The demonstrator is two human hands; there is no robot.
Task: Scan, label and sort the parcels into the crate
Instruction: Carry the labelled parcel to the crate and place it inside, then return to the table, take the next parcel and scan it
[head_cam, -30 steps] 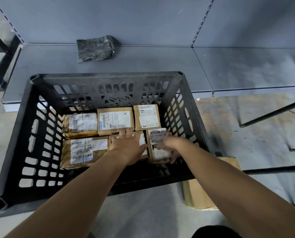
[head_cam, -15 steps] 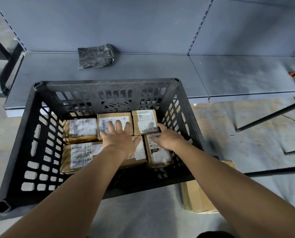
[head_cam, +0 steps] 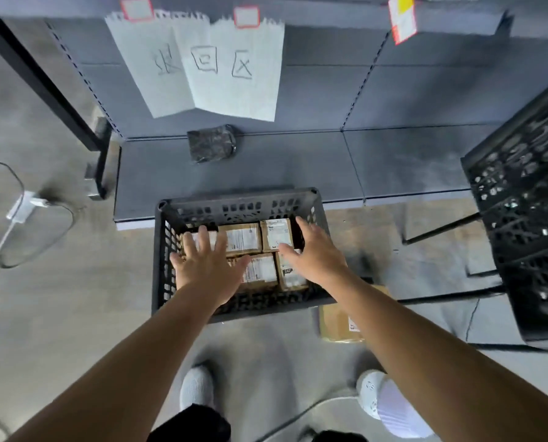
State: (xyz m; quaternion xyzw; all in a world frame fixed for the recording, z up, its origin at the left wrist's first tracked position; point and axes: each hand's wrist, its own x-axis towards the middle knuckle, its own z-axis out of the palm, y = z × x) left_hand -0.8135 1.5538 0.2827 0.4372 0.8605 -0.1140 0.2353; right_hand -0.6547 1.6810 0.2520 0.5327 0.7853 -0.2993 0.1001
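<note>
A black slatted crate (head_cam: 234, 199) stands on the floor in front of a low grey shelf. Inside lie several brown cardboard parcels with white labels, among them one at the back middle (head_cam: 243, 239), one at the back right (head_cam: 277, 234) and one at the front right marked 247 (head_cam: 290, 275). My left hand (head_cam: 207, 263) hovers over the crate's left half, fingers spread and straight, hiding the parcels beneath. My right hand (head_cam: 314, 253) hangs over the right side with relaxed fingers. Neither hand holds anything.
A brown box (head_cam: 336, 323) lies on the floor at the crate's front right corner. A second black crate (head_cam: 527, 202) stands at the right on a metal frame. A black bag (head_cam: 212, 143) lies on the grey shelf (head_cam: 298, 167) under paper signs (head_cam: 202, 65). A white cable (head_cam: 27, 205) lies left.
Both hands have lifted off the parcels and risen above the crate. The camera has pulled up and back, so my feet, the paper signs and the second crate now show.
</note>
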